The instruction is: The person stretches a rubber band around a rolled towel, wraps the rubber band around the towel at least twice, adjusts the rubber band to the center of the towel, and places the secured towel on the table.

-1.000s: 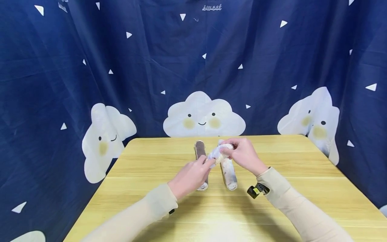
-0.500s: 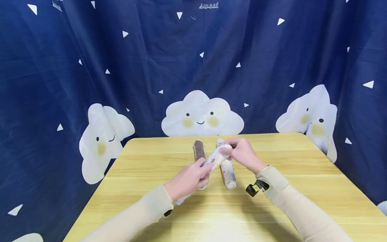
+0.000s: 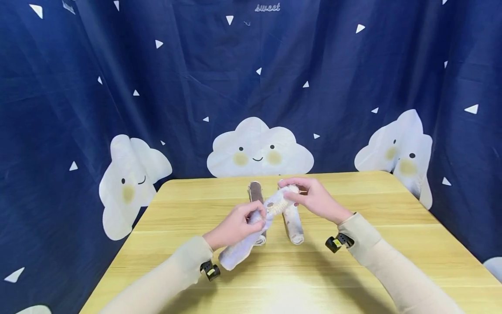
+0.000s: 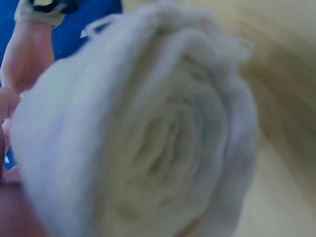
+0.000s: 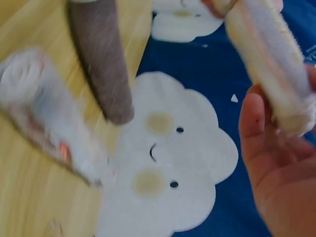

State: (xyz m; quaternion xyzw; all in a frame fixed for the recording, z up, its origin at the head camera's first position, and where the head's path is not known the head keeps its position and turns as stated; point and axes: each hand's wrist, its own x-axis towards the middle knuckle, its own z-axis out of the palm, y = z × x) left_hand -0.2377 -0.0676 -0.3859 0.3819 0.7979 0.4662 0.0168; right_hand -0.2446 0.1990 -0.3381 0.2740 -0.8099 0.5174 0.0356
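Observation:
Both hands hold a pale rolled towel [image 3: 237, 255] above the table, slanting from lower left to upper right. My left hand [image 3: 233, 224] has its thumb and fingers bent around the middle of the roll. At the far right end, the thumb and fingers of my right hand [image 3: 319, 201] curl about the towel. The left wrist view looks straight at the spiral end of the held towel [image 4: 168, 138], blurred and close. Beneath it lie a brown rolled towel [image 3: 256, 192], partly covered by the held one, and a white patterned rolled towel [image 3: 293, 224].
The wooden table [image 3: 353, 244] has rounded far corners. Behind it hangs a dark blue curtain [image 3: 219, 78] with white clouds and triangles. Small black wrist cameras, such as the right one [image 3: 334, 243], are strapped at both sleeves.
My left hand has shifted left and turned, and the held roll's near end now shows at lower left. The right hand stays at the far end, its fingers looser. The head view has drifted slightly.

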